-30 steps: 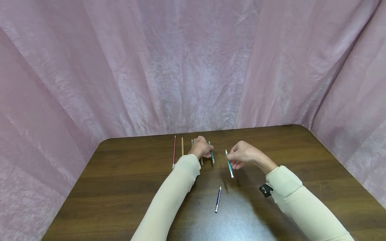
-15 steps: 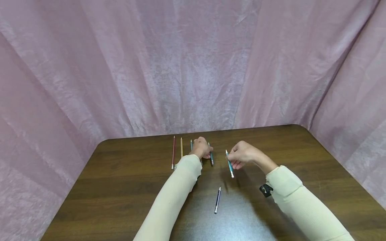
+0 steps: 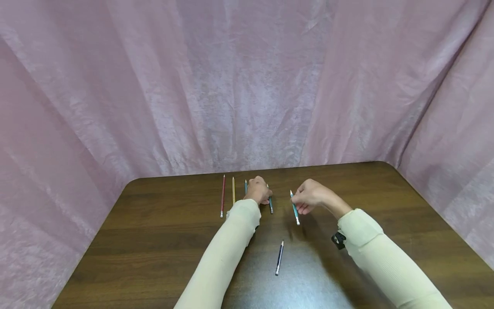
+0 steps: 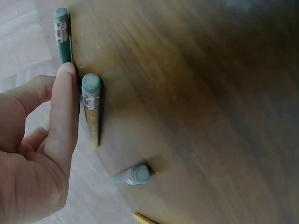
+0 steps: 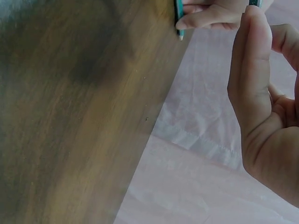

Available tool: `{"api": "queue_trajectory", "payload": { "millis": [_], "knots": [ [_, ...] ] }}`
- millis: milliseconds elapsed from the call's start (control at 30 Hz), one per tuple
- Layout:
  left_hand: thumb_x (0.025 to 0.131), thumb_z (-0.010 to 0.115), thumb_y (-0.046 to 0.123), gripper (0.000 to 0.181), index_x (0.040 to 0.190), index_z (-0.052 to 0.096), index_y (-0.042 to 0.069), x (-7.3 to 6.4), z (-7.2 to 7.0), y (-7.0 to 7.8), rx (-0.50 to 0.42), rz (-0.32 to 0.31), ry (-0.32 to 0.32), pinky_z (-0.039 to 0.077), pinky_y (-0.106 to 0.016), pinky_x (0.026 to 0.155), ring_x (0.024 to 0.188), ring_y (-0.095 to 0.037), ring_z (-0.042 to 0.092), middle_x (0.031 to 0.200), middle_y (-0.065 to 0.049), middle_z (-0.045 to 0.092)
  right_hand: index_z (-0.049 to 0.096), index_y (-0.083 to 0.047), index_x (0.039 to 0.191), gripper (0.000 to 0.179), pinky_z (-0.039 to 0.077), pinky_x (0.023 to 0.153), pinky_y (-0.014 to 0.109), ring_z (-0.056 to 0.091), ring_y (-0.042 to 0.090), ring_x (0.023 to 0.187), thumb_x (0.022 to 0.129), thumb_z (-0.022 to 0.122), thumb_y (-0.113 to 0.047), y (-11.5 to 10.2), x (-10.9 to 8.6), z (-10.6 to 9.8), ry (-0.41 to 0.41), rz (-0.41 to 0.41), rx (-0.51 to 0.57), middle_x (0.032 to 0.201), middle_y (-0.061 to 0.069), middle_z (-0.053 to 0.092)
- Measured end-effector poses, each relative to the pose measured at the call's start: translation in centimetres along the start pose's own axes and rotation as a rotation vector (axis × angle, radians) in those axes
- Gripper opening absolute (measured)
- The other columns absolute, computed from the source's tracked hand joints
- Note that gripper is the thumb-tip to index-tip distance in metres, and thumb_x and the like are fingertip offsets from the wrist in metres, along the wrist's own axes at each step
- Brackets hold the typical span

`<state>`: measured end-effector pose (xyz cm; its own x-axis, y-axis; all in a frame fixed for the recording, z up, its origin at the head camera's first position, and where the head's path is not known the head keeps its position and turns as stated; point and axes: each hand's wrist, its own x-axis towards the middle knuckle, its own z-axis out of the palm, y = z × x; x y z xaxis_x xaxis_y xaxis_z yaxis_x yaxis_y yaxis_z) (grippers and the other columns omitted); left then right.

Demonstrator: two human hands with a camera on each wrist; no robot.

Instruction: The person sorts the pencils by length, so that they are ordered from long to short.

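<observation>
My left hand (image 3: 258, 189) pinches a dark green pencil (image 3: 271, 206) lying at the right end of a row. In the left wrist view, the fingertips meet on that green pencil (image 4: 61, 32) just below its eraser. Beside them lies a yellow pencil (image 4: 92, 112), eraser toward the camera. My right hand (image 3: 308, 197) holds a light blue pencil (image 3: 295, 213) between thumb and fingers, tip away and white eraser toward me. Most of this pencil is hidden behind the fingers in the right wrist view.
Left of the left hand lie a red pencil (image 3: 223, 197), a yellow pencil (image 3: 233, 189) and a blue pencil (image 3: 245, 185), partly covered by hand and sleeve. A dark blue pencil (image 3: 279, 258) lies nearer me. Pink curtains (image 3: 247, 86) hang behind the wooden table (image 3: 154, 240).
The left hand and the dark green pencil have shifted slightly toward me. My right hand stays nearly still with the light blue pencil.
</observation>
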<state>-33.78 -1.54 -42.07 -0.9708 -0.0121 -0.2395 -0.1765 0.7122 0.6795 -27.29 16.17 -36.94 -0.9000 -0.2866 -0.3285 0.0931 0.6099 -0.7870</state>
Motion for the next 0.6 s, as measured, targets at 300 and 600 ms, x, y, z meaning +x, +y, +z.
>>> {"api": "queue_trajectory", "payload": {
  "millis": [300, 600],
  "knots": [
    [0.091, 0.07, 0.002, 0.014, 0.079, 0.063, -0.001, -0.2, 0.1, -0.1, -0.019, -0.011, 0.013, 0.057, -0.024, 0.046, 0.041, -0.012, 0.061, 0.071, -0.014, 0.062, 0.065, 0.005, 0.082, 0.011, 0.061, 0.057, 0.028, 0.065, 0.012, 0.054, 0.088, 0.06, -0.002, -0.4, 1.5, 0.0, 0.019, 0.013, -0.054, 0.064, 0.009, 0.065],
    [0.089, 0.072, 0.002, 0.011, 0.083, 0.064, -0.002, 0.0, 0.3, 0.0, -0.046, -0.012, 0.044, 0.056, -0.023, 0.044, 0.042, -0.014, 0.062, 0.076, -0.017, 0.065, 0.066, 0.003, 0.077, 0.015, 0.062, 0.059, 0.03, 0.065, 0.011, 0.053, 0.089, 0.061, -0.005, -0.6, 3.0, 0.0, 0.035, 0.021, -0.124, 0.062, 0.008, 0.066]
  ]
}}
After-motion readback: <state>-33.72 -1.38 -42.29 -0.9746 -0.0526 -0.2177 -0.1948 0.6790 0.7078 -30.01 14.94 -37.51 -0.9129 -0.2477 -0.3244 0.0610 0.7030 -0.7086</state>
